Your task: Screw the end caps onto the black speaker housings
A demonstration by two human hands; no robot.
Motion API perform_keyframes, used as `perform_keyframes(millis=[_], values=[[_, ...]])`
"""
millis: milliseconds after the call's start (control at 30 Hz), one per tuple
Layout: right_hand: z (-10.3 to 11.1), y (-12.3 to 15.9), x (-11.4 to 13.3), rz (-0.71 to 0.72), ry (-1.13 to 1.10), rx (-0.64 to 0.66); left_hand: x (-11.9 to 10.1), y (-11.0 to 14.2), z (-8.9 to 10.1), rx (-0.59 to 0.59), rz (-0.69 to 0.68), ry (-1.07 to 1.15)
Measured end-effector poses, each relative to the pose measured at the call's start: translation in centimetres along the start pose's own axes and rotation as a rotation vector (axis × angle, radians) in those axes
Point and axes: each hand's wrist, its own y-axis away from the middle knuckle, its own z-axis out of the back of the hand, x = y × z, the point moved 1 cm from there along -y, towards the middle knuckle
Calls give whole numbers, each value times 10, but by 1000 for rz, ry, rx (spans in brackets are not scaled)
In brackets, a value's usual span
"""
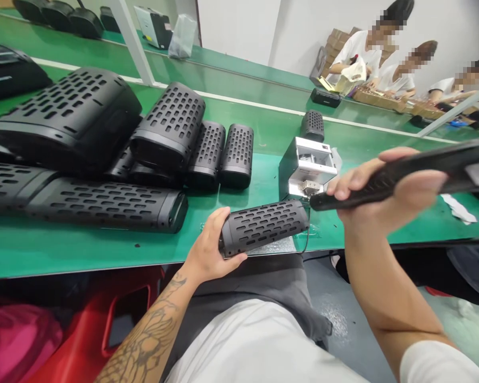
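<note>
Across the green desk (104, 250) on the left lies a heap of black perforated cylindrical casings (104, 205), some upright, some on their sides. Nearer the front edge, the left hand (209, 247) is wrapped around a single black perforated casing (263, 227), which lies on its side at a slant. Its far end sits just beside the tip of a slim black electric screwdriver (323, 200) - whether they touch is hard to tell - with a boxy metal screw feeder (307, 165) just behind. On the right, the right hand (387, 186) is closed firmly around the screwdriver's body.
</note>
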Motion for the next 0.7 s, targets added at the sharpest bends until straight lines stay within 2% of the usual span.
perform_keyframes(millis=[67, 133, 200, 300, 433, 700], values=[[-26, 19, 27, -130, -105, 154, 0, -1, 0, 3, -12, 22], [-48, 40, 40, -304, -132, 302, 0, -2, 0, -2, -21, 54], [-67, 60, 36, -338, -191, 399, 0, -2, 0, -12, -22, 77], [-84, 78, 8, -253, -308, 459, -1, -3, -1, -22, -12, 80], [-95, 88, -24, -249, -354, 506, -2, -4, -3, -6, 16, 97], [-100, 96, -28, -346, -344, 583, 1, -1, -7, -9, 36, 101]])
